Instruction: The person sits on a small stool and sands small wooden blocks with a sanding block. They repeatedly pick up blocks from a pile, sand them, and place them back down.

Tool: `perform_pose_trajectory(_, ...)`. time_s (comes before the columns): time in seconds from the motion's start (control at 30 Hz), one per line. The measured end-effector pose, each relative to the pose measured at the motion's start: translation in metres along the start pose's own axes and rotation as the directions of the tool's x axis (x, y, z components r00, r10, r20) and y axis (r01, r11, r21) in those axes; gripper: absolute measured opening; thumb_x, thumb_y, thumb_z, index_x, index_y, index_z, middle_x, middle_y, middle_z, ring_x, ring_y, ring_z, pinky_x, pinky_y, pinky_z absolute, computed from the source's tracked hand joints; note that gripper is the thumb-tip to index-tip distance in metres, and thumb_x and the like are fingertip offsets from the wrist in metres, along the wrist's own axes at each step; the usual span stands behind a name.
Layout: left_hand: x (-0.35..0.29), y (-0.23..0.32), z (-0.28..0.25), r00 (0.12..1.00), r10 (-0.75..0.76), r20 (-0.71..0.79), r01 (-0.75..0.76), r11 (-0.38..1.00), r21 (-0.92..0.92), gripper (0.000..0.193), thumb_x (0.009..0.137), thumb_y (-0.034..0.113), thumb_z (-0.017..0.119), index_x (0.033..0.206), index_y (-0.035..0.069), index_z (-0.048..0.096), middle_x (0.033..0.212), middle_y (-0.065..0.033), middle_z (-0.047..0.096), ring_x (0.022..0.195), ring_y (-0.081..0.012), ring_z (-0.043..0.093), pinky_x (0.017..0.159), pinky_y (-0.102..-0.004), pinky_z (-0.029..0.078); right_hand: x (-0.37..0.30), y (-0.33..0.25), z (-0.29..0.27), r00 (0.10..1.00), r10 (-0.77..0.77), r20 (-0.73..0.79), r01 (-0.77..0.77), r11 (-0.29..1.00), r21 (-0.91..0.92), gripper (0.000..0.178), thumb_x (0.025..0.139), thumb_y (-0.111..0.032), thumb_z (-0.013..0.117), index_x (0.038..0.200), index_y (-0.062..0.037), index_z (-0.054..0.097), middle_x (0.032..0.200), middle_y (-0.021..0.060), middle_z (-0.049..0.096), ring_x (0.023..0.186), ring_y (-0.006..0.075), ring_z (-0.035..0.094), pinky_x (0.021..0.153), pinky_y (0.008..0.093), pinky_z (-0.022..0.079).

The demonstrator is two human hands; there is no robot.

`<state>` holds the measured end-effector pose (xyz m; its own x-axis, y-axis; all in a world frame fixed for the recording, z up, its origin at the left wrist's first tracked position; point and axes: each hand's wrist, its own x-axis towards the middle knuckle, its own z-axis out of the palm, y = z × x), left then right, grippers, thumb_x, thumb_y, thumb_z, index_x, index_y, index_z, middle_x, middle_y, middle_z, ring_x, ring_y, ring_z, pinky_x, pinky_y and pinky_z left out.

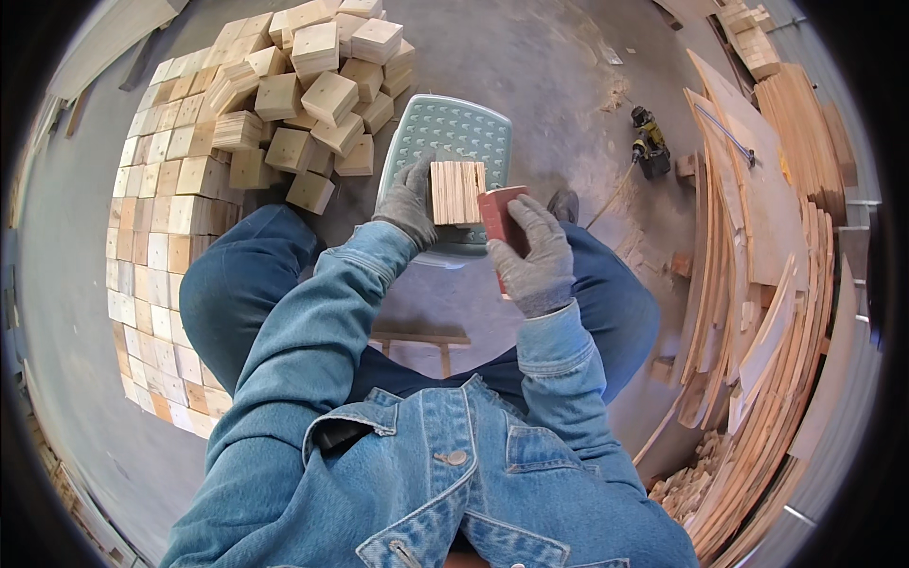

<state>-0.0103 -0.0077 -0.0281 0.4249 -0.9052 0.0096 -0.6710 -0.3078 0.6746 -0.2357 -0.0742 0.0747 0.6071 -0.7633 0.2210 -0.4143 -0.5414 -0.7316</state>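
Note:
Between my knees stands a pale green plastic stool [461,115] with a raised pattern on its top. Over its seat, my gloved left hand [410,203] grips the left side of a plywood block [457,193], whose layered edges face up. My gloved right hand [538,254] is closed around a flat reddish-brown sanding block [500,216], fingers on its right edge. That sanding block is held against or just beside the right side of the plywood block; I cannot tell if they touch.
At left is a large stack of wooden blocks [180,204], with loose blocks [331,95] heaped at its far end. A yellow and black cordless drill [650,147] rests on the floor at right. Beyond it lean long boards and sheets [757,218], with wood scraps [691,483] nearer.

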Motion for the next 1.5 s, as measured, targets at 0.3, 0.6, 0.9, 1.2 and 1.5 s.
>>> perform_pose_trajectory(0.3, 0.001, -0.011, 0.03, 0.981, -0.025, 0.19, 0.169, 0.577, -0.799, 0.08, 0.092, 0.068, 0.068, 0.152, 0.016, 0.055, 0.151, -0.0103, 0.062, 0.143, -0.0283, 0.053, 0.124, -0.0487, 0.037, -0.003, -0.033, 0.032, 0.951, -0.256, 0.173, 0.305, 0.872, -0.383, 0.06, 0.078, -0.021, 0.086, 0.135, -0.0081, 0.074, 0.148, 0.0163, 0.065, 0.115, 0.0449, 0.067, 0.105, 0.0537, 0.054)
perform_pose_trajectory(0.6, -0.014, -0.012, 0.022, 0.999, -0.015, -0.034, 0.002, 0.938, -0.348, 0.107, 0.071, 0.04, 0.098, 0.155, 0.007, 0.04, 0.147, -0.0136, 0.057, 0.14, -0.0316, 0.051, 0.123, -0.0413, 0.038, 0.099, -0.04, 0.073, 0.987, -0.063, 0.147, 0.133, 0.833, -0.537, 0.056, 0.087, -0.034, 0.076, 0.14, -0.0164, 0.071, 0.152, 0.0052, 0.064, 0.117, 0.0382, 0.066, 0.101, 0.0498, 0.056)
perform_pose_trajectory(0.9, -0.007, -0.021, 0.032, 0.997, -0.031, -0.073, 0.003, 0.936, -0.353, 0.111, 0.064, 0.049, 0.098, 0.154, 0.013, 0.044, 0.145, -0.0204, 0.056, 0.136, -0.039, 0.057, 0.12, -0.0464, 0.047, 0.054, -0.044, 0.05, 0.949, -0.121, 0.29, 0.263, 0.812, -0.521, 0.075, 0.083, -0.027, 0.08, 0.151, -0.0047, 0.059, 0.163, 0.0211, 0.051, 0.131, 0.0432, 0.06, 0.115, 0.053, 0.045)
perform_pose_trajectory(1.2, -0.014, -0.003, 0.01, 0.997, -0.037, -0.064, 0.012, 0.937, -0.349, 0.104, 0.07, 0.055, 0.093, 0.154, 0.014, 0.046, 0.143, -0.0215, 0.059, 0.135, -0.0412, 0.057, 0.118, -0.0471, 0.046, -0.023, -0.039, 0.039, 0.943, -0.235, 0.236, 0.327, 0.786, -0.524, 0.066, 0.082, -0.027, 0.079, 0.143, -0.0054, 0.068, 0.154, 0.0191, 0.059, 0.118, 0.0485, 0.063, 0.106, 0.0557, 0.052)
perform_pose_trajectory(1.5, -0.011, 0.0, 0.009, 0.995, -0.086, -0.057, 0.061, 0.938, -0.342, 0.102, 0.073, 0.049, 0.091, 0.155, 0.011, 0.043, 0.146, -0.0229, 0.056, 0.139, -0.0418, 0.055, 0.12, -0.0476, 0.045, 0.09, -0.049, 0.088, 0.975, -0.04, 0.216, 0.178, 0.721, -0.669, 0.069, 0.084, -0.031, 0.076, 0.151, -0.0187, 0.063, 0.163, 0.0026, 0.054, 0.122, 0.0402, 0.062, 0.101, 0.0513, 0.055)
